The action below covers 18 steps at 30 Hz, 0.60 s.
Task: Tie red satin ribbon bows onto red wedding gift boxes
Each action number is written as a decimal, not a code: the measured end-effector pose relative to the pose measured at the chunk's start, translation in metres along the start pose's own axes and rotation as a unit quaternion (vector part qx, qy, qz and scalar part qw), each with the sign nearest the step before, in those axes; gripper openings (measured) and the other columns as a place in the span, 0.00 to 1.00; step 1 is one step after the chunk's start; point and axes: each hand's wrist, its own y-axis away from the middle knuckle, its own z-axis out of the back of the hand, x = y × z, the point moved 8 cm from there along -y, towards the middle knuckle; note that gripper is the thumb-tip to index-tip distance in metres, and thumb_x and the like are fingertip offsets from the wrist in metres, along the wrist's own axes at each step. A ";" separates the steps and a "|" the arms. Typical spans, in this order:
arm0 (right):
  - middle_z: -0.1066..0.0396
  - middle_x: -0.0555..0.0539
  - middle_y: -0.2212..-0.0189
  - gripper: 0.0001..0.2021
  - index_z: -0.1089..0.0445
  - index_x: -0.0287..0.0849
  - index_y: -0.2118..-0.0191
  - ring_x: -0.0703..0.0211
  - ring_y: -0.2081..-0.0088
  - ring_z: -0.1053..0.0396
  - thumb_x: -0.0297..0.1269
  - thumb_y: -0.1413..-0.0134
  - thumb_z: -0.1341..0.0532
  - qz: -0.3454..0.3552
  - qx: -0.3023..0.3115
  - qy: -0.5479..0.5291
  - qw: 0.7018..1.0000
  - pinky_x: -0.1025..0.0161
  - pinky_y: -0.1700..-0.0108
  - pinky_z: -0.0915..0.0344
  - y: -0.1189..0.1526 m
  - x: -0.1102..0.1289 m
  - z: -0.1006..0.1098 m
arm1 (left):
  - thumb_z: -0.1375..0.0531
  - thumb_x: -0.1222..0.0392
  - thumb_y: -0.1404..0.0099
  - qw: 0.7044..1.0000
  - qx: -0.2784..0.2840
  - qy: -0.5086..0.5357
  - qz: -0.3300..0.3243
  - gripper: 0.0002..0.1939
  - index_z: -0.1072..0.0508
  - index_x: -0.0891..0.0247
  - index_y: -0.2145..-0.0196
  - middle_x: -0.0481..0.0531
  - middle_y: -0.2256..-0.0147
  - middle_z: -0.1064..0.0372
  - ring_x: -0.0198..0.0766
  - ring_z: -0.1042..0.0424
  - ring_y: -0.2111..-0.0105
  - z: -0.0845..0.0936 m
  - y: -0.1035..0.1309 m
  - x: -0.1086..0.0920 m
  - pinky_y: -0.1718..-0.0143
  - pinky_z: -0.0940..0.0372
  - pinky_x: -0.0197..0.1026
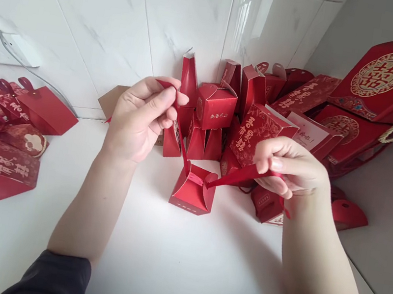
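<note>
A small red box [194, 191] stands on the white table, its top flaps folded inward. A red ribbon [239, 174] runs through the top of the box and comes out on both sides. My left hand [149, 114] pinches one ribbon end between thumb and fingers, above and to the left of the box. The other end is pinched in my right hand [285, 167], to the right of the box, with a short tail hanging below the fingers. Both ribbon lengths slant up from the box to my hands.
Several red boxes [217, 108] are stacked behind, against the tiled wall [187, 16]. More red boxes [7, 166] lie at the left, under a socket [6, 48] with a grey cable. Large red bags [386, 77] with rope handles lean at the right.
</note>
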 end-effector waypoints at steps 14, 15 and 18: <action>0.20 0.49 0.70 0.06 0.23 0.44 0.62 0.62 0.76 0.24 0.38 0.45 0.33 0.137 -0.150 0.072 0.976 0.66 0.73 0.26 0.005 0.030 0.008 | 0.31 0.51 0.43 0.997 0.072 0.008 0.009 0.10 0.23 0.58 0.69 0.46 0.74 0.26 0.34 0.26 0.71 -0.028 0.013 0.011 0.78 0.39 0.35; 0.21 0.49 0.74 0.07 0.23 0.42 0.64 0.63 0.78 0.26 0.40 0.43 0.34 0.125 -0.159 0.076 0.976 0.67 0.76 0.28 0.003 0.028 0.007 | 0.31 0.52 0.43 0.995 0.096 -0.002 0.038 0.10 0.23 0.59 0.70 0.47 0.73 0.25 0.36 0.25 0.69 -0.034 0.015 0.019 0.74 0.36 0.36; 0.27 0.50 0.83 0.15 0.24 0.39 0.69 0.65 0.85 0.32 0.45 0.39 0.39 0.073 -0.110 0.064 0.989 0.69 0.83 0.35 -0.006 0.017 -0.003 | 0.31 0.54 0.43 0.976 0.184 -0.014 0.113 0.09 0.22 0.61 0.70 0.50 0.68 0.22 0.39 0.24 0.65 -0.054 0.024 0.043 0.64 0.32 0.41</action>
